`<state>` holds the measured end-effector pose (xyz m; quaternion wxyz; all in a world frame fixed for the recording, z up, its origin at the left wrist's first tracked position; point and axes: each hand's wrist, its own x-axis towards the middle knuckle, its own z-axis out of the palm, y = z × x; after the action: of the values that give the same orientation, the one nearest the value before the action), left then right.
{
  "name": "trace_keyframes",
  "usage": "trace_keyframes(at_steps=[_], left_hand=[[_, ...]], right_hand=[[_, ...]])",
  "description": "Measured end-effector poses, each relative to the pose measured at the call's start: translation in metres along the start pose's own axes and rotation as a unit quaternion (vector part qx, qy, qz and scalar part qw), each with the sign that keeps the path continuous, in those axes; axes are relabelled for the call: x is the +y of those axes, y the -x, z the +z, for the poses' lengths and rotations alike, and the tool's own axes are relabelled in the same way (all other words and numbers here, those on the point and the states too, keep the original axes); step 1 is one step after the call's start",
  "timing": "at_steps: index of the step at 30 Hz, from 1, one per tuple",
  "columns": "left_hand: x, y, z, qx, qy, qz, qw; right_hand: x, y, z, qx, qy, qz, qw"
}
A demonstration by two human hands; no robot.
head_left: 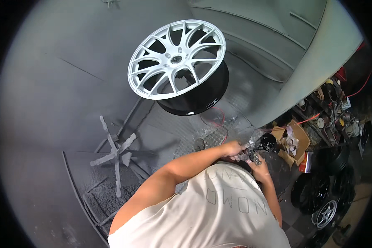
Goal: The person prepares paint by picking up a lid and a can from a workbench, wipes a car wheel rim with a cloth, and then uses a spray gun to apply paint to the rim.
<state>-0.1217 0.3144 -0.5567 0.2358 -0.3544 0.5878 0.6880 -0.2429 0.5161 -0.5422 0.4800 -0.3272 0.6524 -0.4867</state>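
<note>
In front of my body, toward the right, both hands are on a small metallic spray gun with a clear, shiny part at its top. My left hand reaches across from the left, its fingers closed at the gun's near side. My right hand is wrapped round its other side, partly hidden by the gun. Beyond my hands, a silvery-white alloy wheel with split spokes and a glossy black barrel is held up, tilted. Its support is mostly hidden behind it.
A grey-coated stand with several arms is at the left. An open cardboard box and a black round container are right of my hands. Cluttered shelves, dark wheels and a red hose are also there.
</note>
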Motion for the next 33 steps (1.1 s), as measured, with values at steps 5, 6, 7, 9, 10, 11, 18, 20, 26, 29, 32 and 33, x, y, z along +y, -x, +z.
trace_keyframes(at_steps=[5, 6, 7, 9, 10, 11, 18, 20, 26, 29, 32, 33], left_hand=[[-0.007, -0.015, -0.007, -0.023, 0.063, -0.102, 0.993], [-0.002, -0.013, -0.008, -0.026, 0.065, -0.117, 0.991], [-0.004, -0.011, -0.008, -0.031, 0.074, -0.136, 0.988], [-0.019, -0.019, -0.015, -0.068, 0.109, -0.144, 0.981], [-0.015, -0.010, -0.009, -0.006, 0.102, -0.142, 0.985], [-0.017, -0.009, -0.006, 0.003, 0.079, -0.136, 0.988], [-0.022, 0.005, -0.014, 0.015, 0.102, -0.113, 0.988], [-0.021, 0.017, -0.018, 0.011, 0.108, -0.053, 0.993], [-0.073, 0.057, -0.056, -0.001, -0.235, 0.137, 0.962], [-0.134, 0.079, -0.085, -0.042, -0.237, 0.060, 0.969], [-0.160, 0.099, -0.122, 0.009, -0.136, 0.032, 0.990], [-0.154, 0.111, -0.136, 0.018, -0.108, 0.007, 0.994]], right_hand=[[0.032, -0.005, 0.009, -0.037, -0.098, 0.098, 0.990], [0.015, -0.003, 0.009, -0.039, -0.064, 0.106, 0.992], [-0.002, -0.003, 0.007, -0.044, -0.029, 0.122, 0.991], [0.044, -0.011, 0.011, -0.022, 0.061, 0.070, 0.995], [0.014, -0.007, 0.010, -0.010, 0.088, 0.046, 0.995], [0.010, -0.010, 0.009, -0.045, 0.095, 0.117, 0.988], [0.008, -0.021, 0.014, -0.051, 0.112, -0.011, 0.992], [-0.014, -0.019, 0.015, -0.046, 0.116, -0.011, 0.992], [-0.045, -0.055, 0.008, 0.053, 0.020, 0.087, 0.995], [-0.100, -0.063, 0.001, 0.063, -0.021, 0.042, 0.997], [-0.175, -0.070, 0.000, 0.034, -0.016, 0.015, 0.999], [-0.199, -0.071, 0.005, 0.022, -0.024, -0.011, 0.999]])
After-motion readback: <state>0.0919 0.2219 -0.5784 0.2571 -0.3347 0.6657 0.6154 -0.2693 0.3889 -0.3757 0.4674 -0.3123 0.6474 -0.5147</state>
